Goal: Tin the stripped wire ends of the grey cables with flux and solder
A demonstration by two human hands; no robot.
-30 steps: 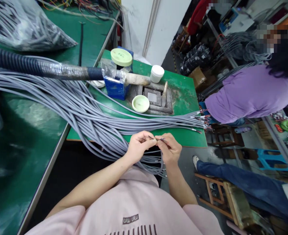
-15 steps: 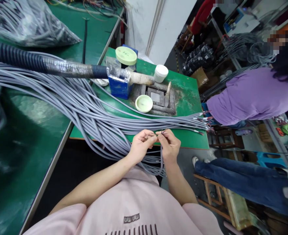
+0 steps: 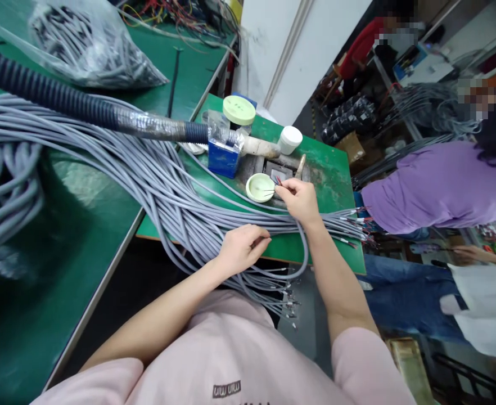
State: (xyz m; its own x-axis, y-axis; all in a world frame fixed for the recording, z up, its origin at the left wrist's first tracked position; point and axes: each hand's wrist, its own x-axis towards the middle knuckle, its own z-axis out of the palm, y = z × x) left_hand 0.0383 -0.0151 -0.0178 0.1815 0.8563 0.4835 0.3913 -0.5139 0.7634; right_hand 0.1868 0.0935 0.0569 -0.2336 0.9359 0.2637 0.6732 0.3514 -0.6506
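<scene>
My right hand pinches the end of a grey cable. Thin bared wires stick out of its fingertips over a shallow pale green dish. From that hand the cable loops down past the table's front edge. My left hand hovers by the edge of a thick bundle of grey cables, its fingers curled in and nothing showing between them. Behind the dish is a square dark metal unit set in the green table, with a light square in its middle.
A ribbed black hose with a pale nozzle reaches over a blue box. Nearby stand a white lidded tub and a round pale green lid. A plastic bag of cables lies back left. A person in purple sits at right.
My right hand has moved away from my left, up to the pale green dish, carrying the cable end. My left hand has stayed near the bundle and no longer touches the wires.
</scene>
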